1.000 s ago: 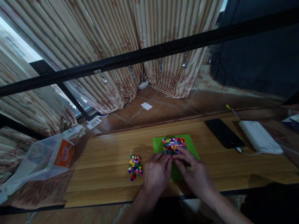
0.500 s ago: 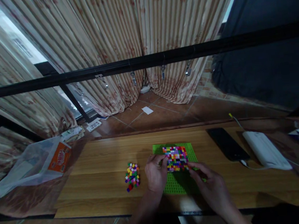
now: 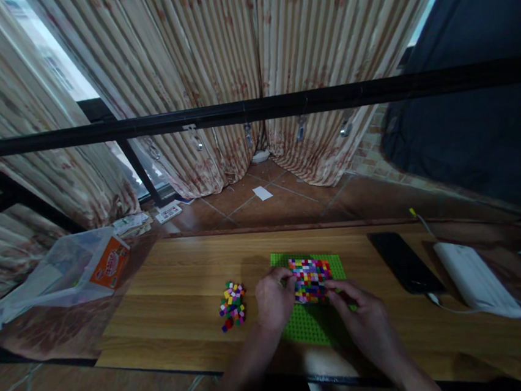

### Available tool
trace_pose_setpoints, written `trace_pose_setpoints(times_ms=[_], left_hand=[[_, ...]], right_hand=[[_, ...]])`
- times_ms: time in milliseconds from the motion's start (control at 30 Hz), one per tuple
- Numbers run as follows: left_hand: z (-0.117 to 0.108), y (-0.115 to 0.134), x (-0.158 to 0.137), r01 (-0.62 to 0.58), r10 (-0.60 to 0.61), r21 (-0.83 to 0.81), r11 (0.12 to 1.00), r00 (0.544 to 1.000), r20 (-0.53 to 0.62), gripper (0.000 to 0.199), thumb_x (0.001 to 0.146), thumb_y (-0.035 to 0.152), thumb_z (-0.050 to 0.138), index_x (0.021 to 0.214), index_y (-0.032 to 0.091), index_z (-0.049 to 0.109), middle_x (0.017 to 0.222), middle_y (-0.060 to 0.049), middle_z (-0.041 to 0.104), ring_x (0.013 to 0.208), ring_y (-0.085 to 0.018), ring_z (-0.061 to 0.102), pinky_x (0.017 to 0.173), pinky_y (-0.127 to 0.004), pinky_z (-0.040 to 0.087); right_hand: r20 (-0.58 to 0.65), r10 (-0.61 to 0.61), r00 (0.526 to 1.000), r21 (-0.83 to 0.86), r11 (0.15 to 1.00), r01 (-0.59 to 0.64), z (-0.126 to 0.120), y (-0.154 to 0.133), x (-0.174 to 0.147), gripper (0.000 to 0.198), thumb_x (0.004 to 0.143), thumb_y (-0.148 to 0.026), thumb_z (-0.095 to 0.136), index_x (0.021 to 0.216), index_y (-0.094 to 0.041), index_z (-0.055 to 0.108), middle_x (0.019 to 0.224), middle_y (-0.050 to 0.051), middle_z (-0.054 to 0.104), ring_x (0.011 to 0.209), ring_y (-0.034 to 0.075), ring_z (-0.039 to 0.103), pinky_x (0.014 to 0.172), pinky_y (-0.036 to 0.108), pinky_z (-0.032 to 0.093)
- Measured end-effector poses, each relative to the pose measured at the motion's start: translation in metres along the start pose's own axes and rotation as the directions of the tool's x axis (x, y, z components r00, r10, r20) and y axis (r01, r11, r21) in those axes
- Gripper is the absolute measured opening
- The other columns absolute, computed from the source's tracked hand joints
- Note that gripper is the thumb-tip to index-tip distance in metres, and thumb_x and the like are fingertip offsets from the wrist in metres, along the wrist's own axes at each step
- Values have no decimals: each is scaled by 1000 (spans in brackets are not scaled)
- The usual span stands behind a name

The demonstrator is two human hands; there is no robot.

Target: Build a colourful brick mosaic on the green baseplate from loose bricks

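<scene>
A rectangular block of small multicoloured toy bricks (image 3: 312, 276) rests on the far part of a green studded baseplate (image 3: 310, 329). At the block's left edge, my left hand (image 3: 275, 298) is closed, thumb and index finger pinched against it. My right hand (image 3: 364, 317) grips the right edge between thumb and fingertips. Whether a single loose brick is also between the fingers is too small to tell. To the left of my left hand lies a loose pile of coloured bricks (image 3: 233, 305) on the wooden table.
On the wooden table (image 3: 174, 308), a black phone (image 3: 405, 261) and a white power bank (image 3: 478, 279) with a cable lie to the right. A clear plastic bin (image 3: 74, 269) with an orange label stands off the left end. A black rail (image 3: 252, 109) crosses before striped curtains (image 3: 210, 53).
The whole view has shifted slightly, so the scene sits a little further right. Both hands stay at the block's two edges, with only slight finger movement.
</scene>
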State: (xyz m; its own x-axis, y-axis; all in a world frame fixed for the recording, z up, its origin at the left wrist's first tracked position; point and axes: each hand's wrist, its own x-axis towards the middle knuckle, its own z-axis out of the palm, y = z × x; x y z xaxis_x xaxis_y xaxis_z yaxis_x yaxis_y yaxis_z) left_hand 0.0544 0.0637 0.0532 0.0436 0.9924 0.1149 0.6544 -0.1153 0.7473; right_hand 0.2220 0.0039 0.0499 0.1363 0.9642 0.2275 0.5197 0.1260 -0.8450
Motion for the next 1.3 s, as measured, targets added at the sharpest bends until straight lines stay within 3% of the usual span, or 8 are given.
trace_pose_setpoints(times_ms=[233, 367, 567, 1300], left_hand=[[2, 0, -5, -22, 24, 82, 996, 999, -22, 15, 85, 17, 54, 86, 23, 67, 87, -1, 70, 78, -14, 65, 74, -24, 47], [6, -2, -7, -45, 48, 86, 995, 998, -36, 17, 85, 16, 52, 89, 23, 67, 89, -1, 69, 80, -14, 65, 76, -25, 47], [8, -2, -8, -38, 41, 70, 997, 998, -45, 17, 86, 17, 50, 89, 22, 66, 89, -2, 69, 81, -15, 64, 76, -26, 48], [5, 4, -10, -31, 30, 143, 989, 999, 10, 19, 89, 20, 47, 89, 23, 66, 91, -4, 68, 85, -18, 62, 76, -27, 49]], right_hand=[[-80, -147, 986, -228, 966, 125, 22, -14, 40, 29, 87, -32, 48, 107, -20, 64, 108, 10, 64, 103, 25, 56, 94, 45, 44], [-67, -144, 987, -342, 933, 113, 41, -13, 56, 38, 82, -31, 53, 118, -20, 60, 121, 11, 58, 115, 29, 48, 98, 50, 38], [-11, -41, 999, -312, 949, 36, 51, 1, 60, 41, 80, -30, 53, 118, -16, 60, 117, 12, 60, 112, 27, 51, 98, 47, 40], [27, -8, 1000, -289, 957, 15, 49, 14, 65, 46, 77, -42, 57, 116, -19, 63, 107, 10, 67, 97, 25, 60, 90, 46, 45]])
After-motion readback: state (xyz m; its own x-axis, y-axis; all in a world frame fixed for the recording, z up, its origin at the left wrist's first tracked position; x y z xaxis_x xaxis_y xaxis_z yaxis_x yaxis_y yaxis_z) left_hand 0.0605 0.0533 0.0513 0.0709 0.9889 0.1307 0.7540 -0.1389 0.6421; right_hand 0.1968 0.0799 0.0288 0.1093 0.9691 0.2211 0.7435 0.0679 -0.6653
